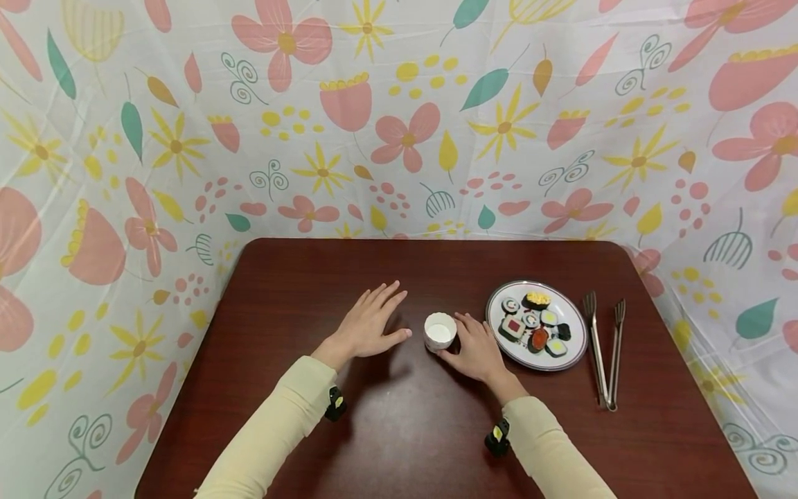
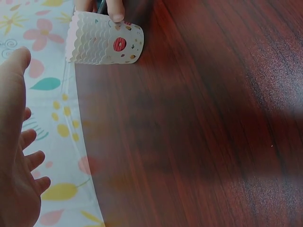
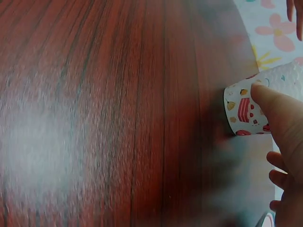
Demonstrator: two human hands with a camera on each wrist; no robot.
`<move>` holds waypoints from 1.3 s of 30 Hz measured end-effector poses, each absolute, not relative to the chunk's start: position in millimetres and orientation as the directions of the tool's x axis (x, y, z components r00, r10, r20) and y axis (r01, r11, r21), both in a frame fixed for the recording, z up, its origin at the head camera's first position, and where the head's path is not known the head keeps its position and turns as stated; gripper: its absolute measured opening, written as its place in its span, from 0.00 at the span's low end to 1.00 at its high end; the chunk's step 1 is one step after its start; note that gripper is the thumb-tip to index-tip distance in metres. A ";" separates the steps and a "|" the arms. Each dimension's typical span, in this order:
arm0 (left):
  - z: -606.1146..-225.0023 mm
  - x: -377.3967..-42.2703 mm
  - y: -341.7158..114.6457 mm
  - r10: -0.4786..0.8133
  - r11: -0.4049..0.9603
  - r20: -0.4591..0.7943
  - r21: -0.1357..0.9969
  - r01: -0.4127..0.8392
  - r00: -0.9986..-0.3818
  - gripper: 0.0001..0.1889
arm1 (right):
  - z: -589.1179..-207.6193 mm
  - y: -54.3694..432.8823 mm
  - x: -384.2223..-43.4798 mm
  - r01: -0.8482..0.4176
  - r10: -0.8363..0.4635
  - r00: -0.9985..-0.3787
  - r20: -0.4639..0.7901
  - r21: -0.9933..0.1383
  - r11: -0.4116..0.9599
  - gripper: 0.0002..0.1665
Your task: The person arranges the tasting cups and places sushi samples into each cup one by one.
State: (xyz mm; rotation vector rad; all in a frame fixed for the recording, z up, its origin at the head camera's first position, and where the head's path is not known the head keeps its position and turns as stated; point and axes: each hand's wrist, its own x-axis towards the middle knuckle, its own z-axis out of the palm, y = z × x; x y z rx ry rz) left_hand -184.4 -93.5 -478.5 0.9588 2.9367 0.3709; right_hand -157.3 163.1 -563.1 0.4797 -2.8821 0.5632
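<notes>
In the head view, a nested stack of small white paper baking cups (image 1: 440, 333) stands upright near the middle of the table. My right hand (image 1: 476, 355) holds it from the right, thumb on the near side and a finger at the far right side. Scalloped rims and a printed pattern of small sweets show on the cups (image 2: 102, 42) in the left wrist view. The right wrist view has my thumb pressed against the cups' wall (image 3: 244, 111). To the left of the stack and apart from it, my left hand (image 1: 368, 331) hovers with fingers spread, holding nothing.
A round white plate (image 1: 537, 362) with several sushi pieces (image 1: 539, 339) stands right of my right hand. Beyond it lie metal tongs (image 1: 598, 353) with fork-like ends. Flowered cloth (image 1: 405, 138) hangs behind and beside the dark red table (image 1: 399, 443).
</notes>
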 end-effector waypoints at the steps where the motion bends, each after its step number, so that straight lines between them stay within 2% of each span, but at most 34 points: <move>1: -478.8 -184.3 -93.1 0.588 0.778 0.048 0.239 0.581 -0.808 0.40 | -563.6 161.9 -157.3 -0.336 -0.274 -0.937 0.216 -0.349 0.875 0.45; 11: -483.3 -183.6 -90.0 0.596 0.776 0.042 0.224 0.589 -0.802 0.40 | -571.1 155.2 -155.9 -0.277 -0.228 -0.960 0.162 -0.445 0.852 0.46; 26: -487.9 -181.4 -87.3 0.613 0.760 0.053 0.230 0.607 -0.788 0.39 | -577.8 152.7 -154.5 -0.265 -0.212 -0.963 0.168 -0.425 0.865 0.46; 39: -487.5 -181.0 -85.2 0.609 0.768 0.015 0.237 0.595 -0.793 0.39 | -584.6 146.5 -153.0 -0.196 -0.136 -0.978 0.156 -0.489 0.850 0.49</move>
